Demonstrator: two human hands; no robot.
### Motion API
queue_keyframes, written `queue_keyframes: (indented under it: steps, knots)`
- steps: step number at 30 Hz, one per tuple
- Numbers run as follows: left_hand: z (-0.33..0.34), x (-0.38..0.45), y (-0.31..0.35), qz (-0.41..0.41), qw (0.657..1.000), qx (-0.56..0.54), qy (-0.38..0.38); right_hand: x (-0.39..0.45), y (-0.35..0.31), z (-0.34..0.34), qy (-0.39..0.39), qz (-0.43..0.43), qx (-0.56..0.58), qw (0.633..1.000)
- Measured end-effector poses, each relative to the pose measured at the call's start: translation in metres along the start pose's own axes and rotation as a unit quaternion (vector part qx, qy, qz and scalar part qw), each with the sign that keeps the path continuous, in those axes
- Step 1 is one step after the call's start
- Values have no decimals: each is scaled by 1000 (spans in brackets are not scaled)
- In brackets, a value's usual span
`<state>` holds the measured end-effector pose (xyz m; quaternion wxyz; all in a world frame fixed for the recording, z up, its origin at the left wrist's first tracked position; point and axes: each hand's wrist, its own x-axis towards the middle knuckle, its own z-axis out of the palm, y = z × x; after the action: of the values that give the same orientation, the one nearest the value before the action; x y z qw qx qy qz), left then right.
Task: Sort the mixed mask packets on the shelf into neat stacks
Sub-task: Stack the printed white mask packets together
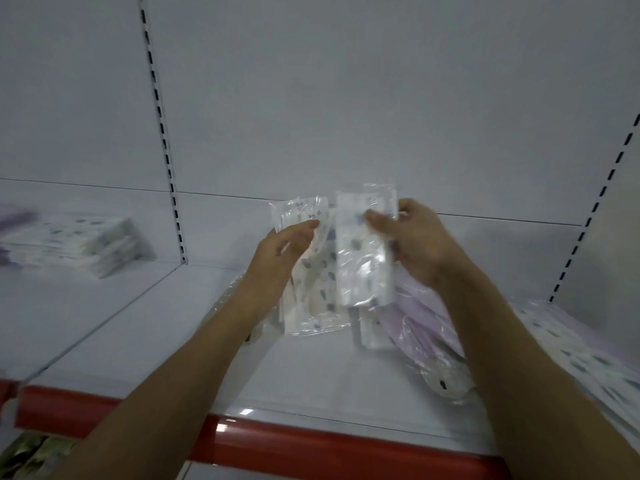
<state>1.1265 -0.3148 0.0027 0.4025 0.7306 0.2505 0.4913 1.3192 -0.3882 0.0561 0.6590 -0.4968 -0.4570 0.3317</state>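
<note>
Above the shelf [145, 327], left hand [277, 258] pinches a patterned packet [311, 271] while right hand [415, 240] grips a clear packet [363, 258], apparently comparing them for sorting.

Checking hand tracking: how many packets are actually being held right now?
2 at least: a patterned packet in the left hand, and a clear-fronted packet in the right hand, overlapping in front of it. More may be hidden behind these.
</note>
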Motion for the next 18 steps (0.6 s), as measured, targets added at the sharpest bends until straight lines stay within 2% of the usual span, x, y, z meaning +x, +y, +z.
queue_keyframes:
  steps: [3, 6, 7, 8, 9, 10, 11, 12, 13, 14, 15, 18]
  knots:
    - [7, -2, 3, -1, 1000, 4, 25, -7, 19, 33, -81, 17, -68, 994]
    - [-2, 5, -4, -8, 993, 61, 103, -2, 10, 22, -5, 5, -111, 994]
    - [-6, 7, -5, -15, 992, 56, 113, -1, 8, 14, 8, 2, -157, 988]
    - [-9, 8, -6, -21, 992, 49, 116, -5, 6, 10, -14, 11, -216, 976]
    - [-11, 9, -7, -28, 992, 50, 115, -8, 7, 8, -61, 27, -297, 953]
    - [-11, 10, -9, -29, 992, 60, 108, -10, 11, 7, -112, 45, -398, 909]
    - [-9, 10, -10, -28, 992, 77, 95, -12, 17, 6, -149, 58, -504, 849]
    - [-7, 9, -10, -27, 992, 93, 79, -11, 23, 4, -163, 66, -590, 788]
    - [-5, 9, -11, -28, 992, 104, 62, -11, 25, 2, -150, 73, -639, 751]
    - [-4, 8, -11, -31, 993, 109, 47, -10, 24, -3, -122, 78, -652, 744]
    - [-2, 8, -12, -32, 993, 111, 35, -9, 21, -8, -95, 72, -638, 761]
    - [0, 7, -13, -23, 994, 110, 16, -10, 1, -24, -54, 23, -470, 881]
